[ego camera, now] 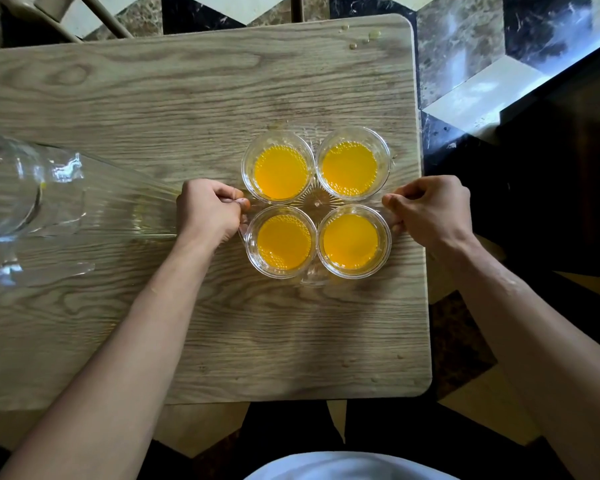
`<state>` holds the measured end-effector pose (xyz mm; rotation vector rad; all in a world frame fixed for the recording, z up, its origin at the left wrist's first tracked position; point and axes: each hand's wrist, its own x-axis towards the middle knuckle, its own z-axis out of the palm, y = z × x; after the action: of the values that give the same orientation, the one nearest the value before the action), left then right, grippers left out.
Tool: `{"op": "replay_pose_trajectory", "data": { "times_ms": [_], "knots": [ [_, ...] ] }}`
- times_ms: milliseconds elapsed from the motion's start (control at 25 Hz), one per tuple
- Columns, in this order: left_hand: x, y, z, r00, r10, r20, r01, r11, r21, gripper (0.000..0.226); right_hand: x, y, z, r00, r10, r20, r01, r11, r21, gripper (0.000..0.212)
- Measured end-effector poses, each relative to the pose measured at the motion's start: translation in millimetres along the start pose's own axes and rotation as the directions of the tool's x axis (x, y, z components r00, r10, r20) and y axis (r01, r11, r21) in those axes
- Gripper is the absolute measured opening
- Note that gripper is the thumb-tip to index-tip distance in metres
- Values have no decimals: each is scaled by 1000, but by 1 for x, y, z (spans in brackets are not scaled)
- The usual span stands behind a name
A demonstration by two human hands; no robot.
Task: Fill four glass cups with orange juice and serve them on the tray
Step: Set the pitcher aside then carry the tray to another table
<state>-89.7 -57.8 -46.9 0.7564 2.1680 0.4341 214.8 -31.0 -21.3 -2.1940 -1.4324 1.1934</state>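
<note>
A wooden table (201, 109) fills the view from above, with an empty glass jug (32, 188) standing at its left edge. Near the table's right side, a clear tray (316, 203) carries four glass cups (278, 166) of orange juice, packed in a square with rims touching or nearly so. The left hand (210, 211) and right hand (430, 209) close on opposite edges of the tray, fingers curled and thumbs pressed down in a pinch on its rim; whether the tray has handles is hard to tell through the clear glass. The filling appears done, and serving is the step in hand. The next move likely calls for an even, level lift, since the cups could slide or slop. A few drops (361, 38) mark the far corner.
</note>
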Motion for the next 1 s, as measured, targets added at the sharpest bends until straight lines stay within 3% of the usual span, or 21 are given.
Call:
{"op": "replay_pose_trajectory", "data": {
  "times_ms": [600,1000],
  "knots": [
    [-48,0,-16,997,48,65,-46,999,-27,6,-50,8,-18,999,29,-36,-26,997,71,16],
    [-90,-23,-35,991,78,105,-68,993,-99,19,-110,17,-22,996,17,-87,-12,998,55,16]
  ]
}}
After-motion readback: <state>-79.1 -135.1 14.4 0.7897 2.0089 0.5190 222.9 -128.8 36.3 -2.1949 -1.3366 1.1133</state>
